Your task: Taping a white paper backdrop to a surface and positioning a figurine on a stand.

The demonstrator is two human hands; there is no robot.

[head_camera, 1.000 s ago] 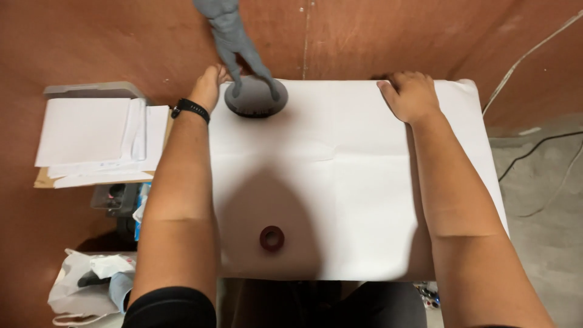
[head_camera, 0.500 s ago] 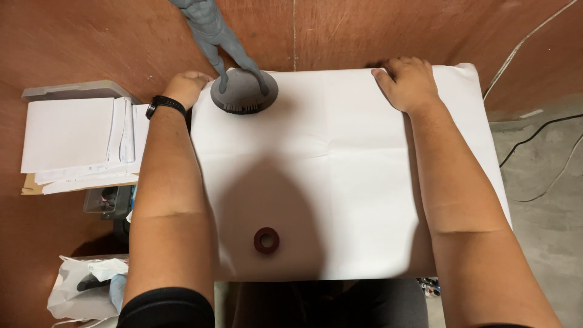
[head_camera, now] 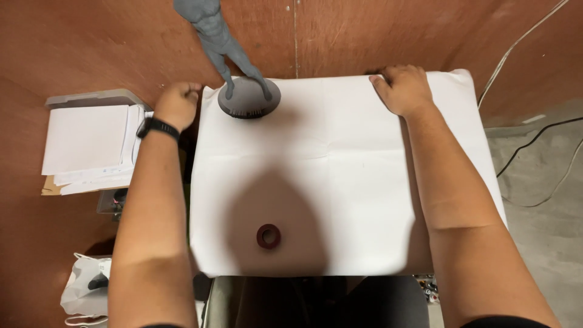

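A large white paper sheet (head_camera: pixel 340 176) covers a small table. My left hand (head_camera: pixel 177 103), with a black wristband, is closed on the sheet's far left corner. My right hand (head_camera: pixel 404 88) presses flat on the sheet's far edge toward the right. A grey figurine (head_camera: pixel 220 37) stands on a round dark base (head_camera: pixel 249 97) at the far left of the sheet, just right of my left hand. A small dark red ring (head_camera: pixel 268 235) lies near the sheet's front edge.
A stack of white papers (head_camera: pixel 88 146) lies on a grey tray at the left. A white bag (head_camera: pixel 85 291) sits on the floor at lower left. Brown board walls rise behind. Cables (head_camera: pixel 534 146) run over the grey floor at right.
My left hand has slid left, away from the figurine base to the sheet's corner. My right hand has stayed on the far edge. The view has shifted slightly.
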